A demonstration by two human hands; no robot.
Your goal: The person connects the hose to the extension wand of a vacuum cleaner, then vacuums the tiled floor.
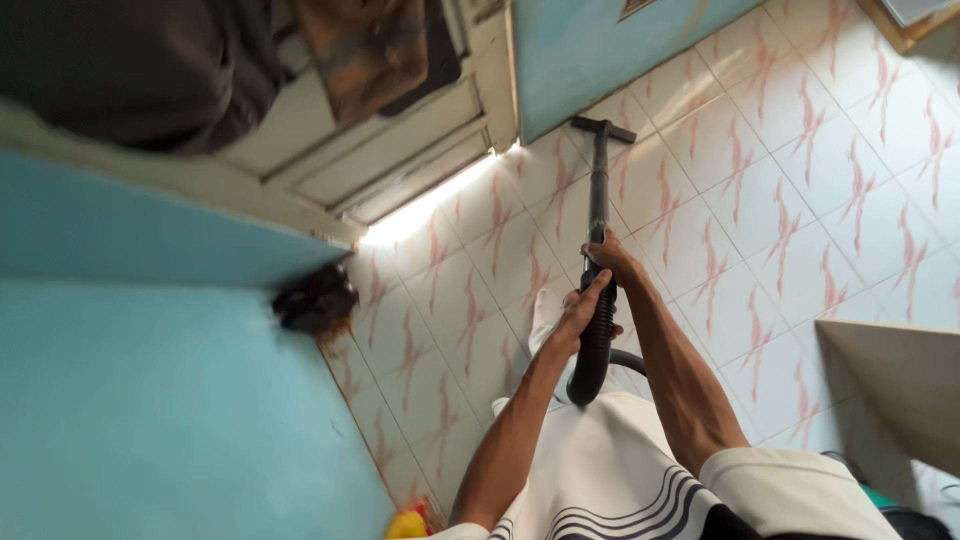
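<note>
Head view: both hands closed on black vacuum wand [598, 190]; left hand [580, 312] at ribbed hose, right hand [610, 257] above. Rigid, light tube; nozzle [603, 128] on tiled floor [800, 200] near door corner.

Free room: open tiled floor [800, 190] across the centre and upper right of the frame, bare on both sides of the vacuum wand [598, 185].

Obstacles:
- Blue wall [150, 400], whole left side; closes the floor to a narrowing strip toward the lower centre.
- Second blue wall [590, 50], top centre; the floor nozzle [603, 128] sits just beside its foot.
- White panelled door [400, 150], upper centre-left, light showing beneath it.
- Dark object [315, 297] at the wall corner, centre-left.
- Yellow item [408, 524] on the floor, bottom centre-left.
- Pale board edge [900, 385], right side.
- Wood-framed edge [905, 30], top right corner.
</note>
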